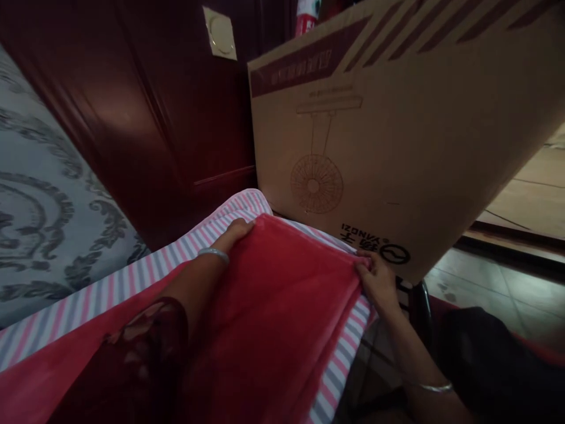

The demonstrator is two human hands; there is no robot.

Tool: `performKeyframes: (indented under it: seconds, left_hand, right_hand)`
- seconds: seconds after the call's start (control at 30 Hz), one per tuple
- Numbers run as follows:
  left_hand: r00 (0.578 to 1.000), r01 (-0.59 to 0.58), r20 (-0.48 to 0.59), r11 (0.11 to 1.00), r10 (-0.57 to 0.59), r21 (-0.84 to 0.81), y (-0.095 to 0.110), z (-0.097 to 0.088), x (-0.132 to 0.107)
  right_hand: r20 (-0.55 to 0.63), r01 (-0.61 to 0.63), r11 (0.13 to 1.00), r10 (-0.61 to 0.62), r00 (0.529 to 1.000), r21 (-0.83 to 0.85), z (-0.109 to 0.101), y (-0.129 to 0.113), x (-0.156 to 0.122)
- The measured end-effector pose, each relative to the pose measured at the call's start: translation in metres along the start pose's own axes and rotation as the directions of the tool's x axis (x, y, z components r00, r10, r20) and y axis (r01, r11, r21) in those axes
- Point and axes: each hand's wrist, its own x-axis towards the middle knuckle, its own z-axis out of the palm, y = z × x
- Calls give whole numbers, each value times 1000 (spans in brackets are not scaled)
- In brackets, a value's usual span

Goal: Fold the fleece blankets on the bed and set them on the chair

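Note:
A red fleece blanket [282,300] lies spread over a pink, white and grey striped sheet [110,288]. My left hand [233,232] grips the blanket's far left corner, with a silver bangle on that wrist. At the blanket's far right corner, my right hand [377,282] pinches the edge where red cloth meets the striped sheet. Both arms reach forward over the fabric.
A large cardboard box [397,135] printed with a fan drawing stands right behind the blanket. Dark red wooden panelling [145,118] fills the back left. A grey patterned mattress [39,206] lies at the left. Tiled floor [494,288] shows at the right.

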Motion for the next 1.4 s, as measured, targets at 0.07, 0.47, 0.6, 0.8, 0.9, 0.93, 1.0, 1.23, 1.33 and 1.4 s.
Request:
performKeyframes:
  seconds: [0.07, 0.47, 0.6, 0.8, 0.9, 0.93, 1.0, 1.23, 1.33, 1.4]
  left_hand:
    - [1000, -6, -9, 1000, 6, -2, 14, 5, 15]
    - [958, -105, -261, 992, 119, 69, 40, 22, 30]
    - [973, -108, -196, 990, 123, 89, 32, 34, 37]
    - [988, -133, -68, 985, 141, 105, 37, 14, 35]
    - [960, -218, -140, 963, 241, 157, 48, 11, 1]
    - [935, -286, -158, 940, 316, 185, 53, 13, -20]
    - [860, -464, -124, 860, 495, 210, 61, 19, -74]
    - [698, -691, 298, 721, 651, 46, 68, 56, -254]
    - [745, -655, 253, 749, 617, 101, 68, 72, -269]
    - [763, -635, 220, 768, 608, 80, 70, 78, -269]
  right_hand:
    - [-3, 4, 1000, -4, 1000, 8, -1, -2, -2]
    - [-110, 75, 995, -67, 992, 67, 0, -2, -9]
    - [-125, 81, 996, -74, 989, 47, 2, 1, -7]
    - [-121, 65, 997, -60, 991, 41, 1, -3, -7]
    - [-121, 32, 999, -29, 992, 30, -1, -7, -6]
    - [-110, 18, 999, -15, 994, 27, -2, -8, -5]
    - [-80, -1, 1000, 4, 997, 29, -4, -10, -4]
    - [-62, -52, 998, 54, 997, 35, -6, -12, -2]
    - [-70, -63, 997, 66, 995, 37, -6, -11, -1]
    - [-62, -73, 996, 76, 995, 44, -6, -12, 0]
